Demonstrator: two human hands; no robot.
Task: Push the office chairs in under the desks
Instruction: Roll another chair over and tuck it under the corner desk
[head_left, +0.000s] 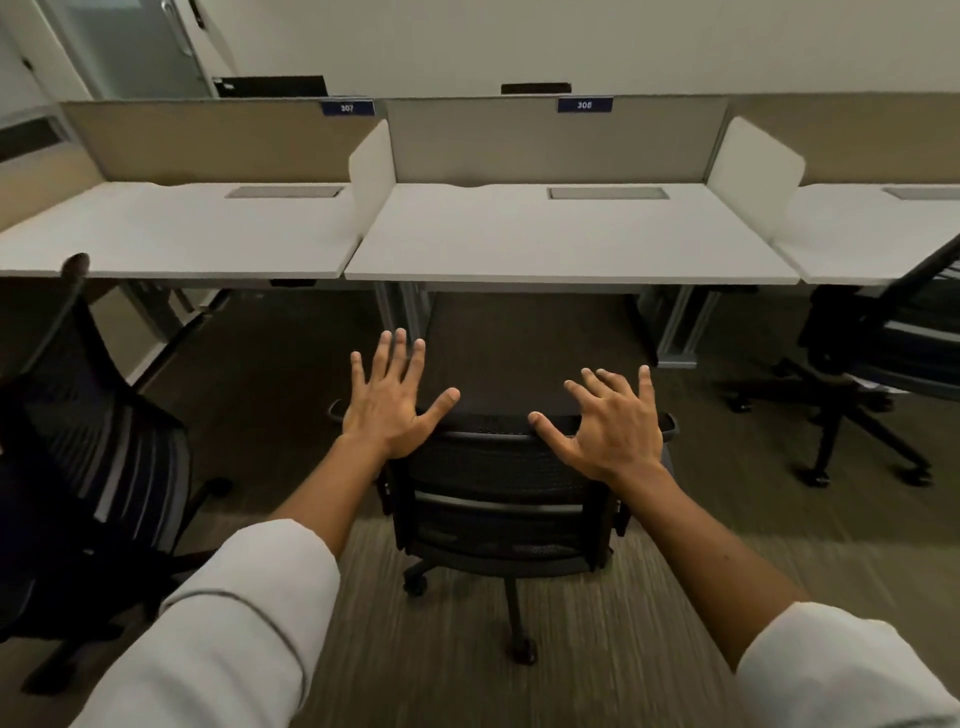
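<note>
The middle chair (498, 483) sat on the carpet just back from the worktop (561, 234), not yet tucked under. Left hand (389, 400) and right hand (608, 421) were over its top edge, fingers (387, 348) spread wide, gripping nothing. It's on casters, so probably rolls easy but swivels; I'd push on both corners of the backrest top, evenly.

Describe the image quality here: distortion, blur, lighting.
Head view: wide-angle bending bows the white desk tops and divider line; the striped carpet streaks with motion blur; the black mesh office chair and under-desk space sit in dim shadow; the spread hands stay fairly sharp.
</note>
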